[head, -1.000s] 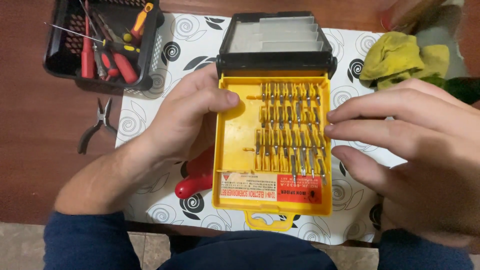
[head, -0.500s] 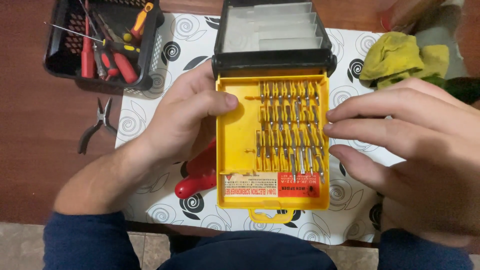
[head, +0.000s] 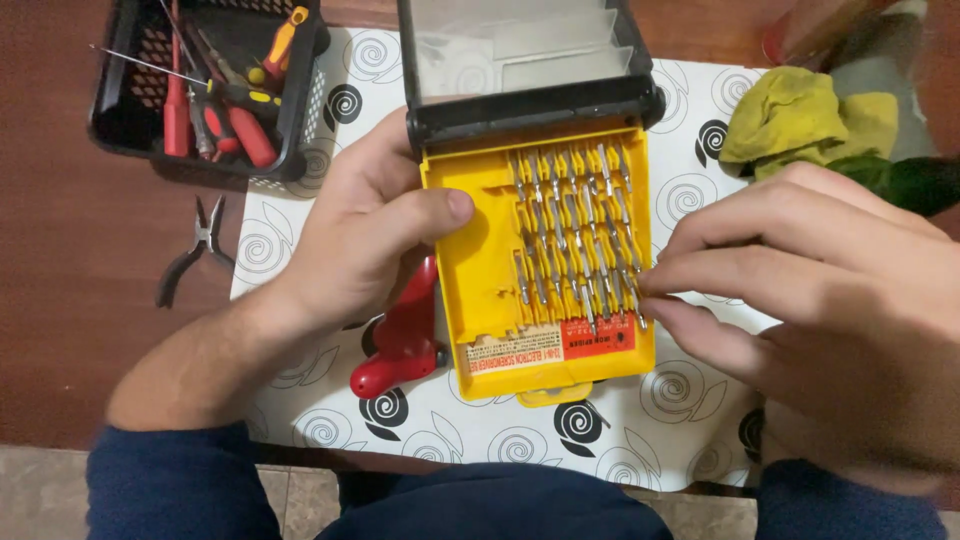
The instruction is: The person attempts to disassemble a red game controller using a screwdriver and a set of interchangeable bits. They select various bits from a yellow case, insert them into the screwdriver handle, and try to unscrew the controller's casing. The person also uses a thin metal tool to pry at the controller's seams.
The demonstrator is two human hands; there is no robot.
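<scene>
Steadying the yellow bit case on the patterned mat, the left hand clamps its grip on the case's left edge, thumb lying over the tray. The right hand has its fingertips pinched together at the right-hand row of screwdriver bits; whether a bit is already caught I cannot tell. Working this well probably means pinning the case flat and lifting one bit straight out, since neighbours sit close. A red-handled tool lies just beside the case
</scene>
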